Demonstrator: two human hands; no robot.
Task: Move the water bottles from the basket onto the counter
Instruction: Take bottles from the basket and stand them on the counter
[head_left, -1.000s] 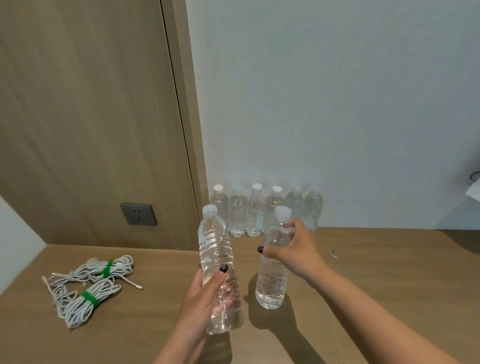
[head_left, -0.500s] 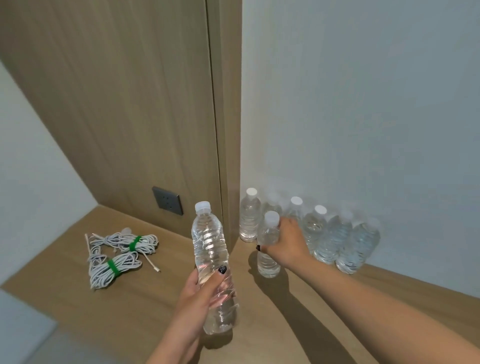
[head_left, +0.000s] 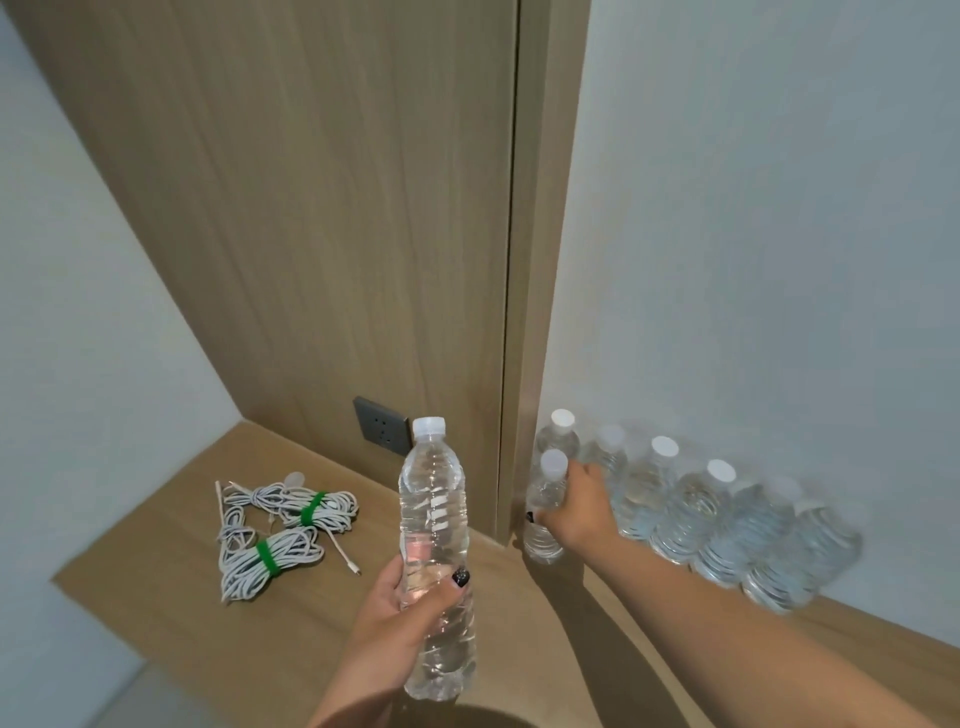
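My left hand (head_left: 400, 618) grips a clear water bottle (head_left: 436, 519) with a white cap, upright above the wooden counter (head_left: 182, 613). My right hand (head_left: 584, 512) holds a second bottle (head_left: 543, 499) that stands on the counter beside the wooden post, in front of a row of several capped bottles (head_left: 691, 509) lined up against the white wall. No basket is in view.
Two coils of white cable (head_left: 275, 535) tied with green straps lie on the left of the counter. A grey wall socket (head_left: 382, 432) sits in the wooden panel behind. The counter's front edge runs at lower left.
My right hand has carried its bottle farther back, up to the row by the post. The view has swung left and tilted. My left hand keeps its bottle raised.
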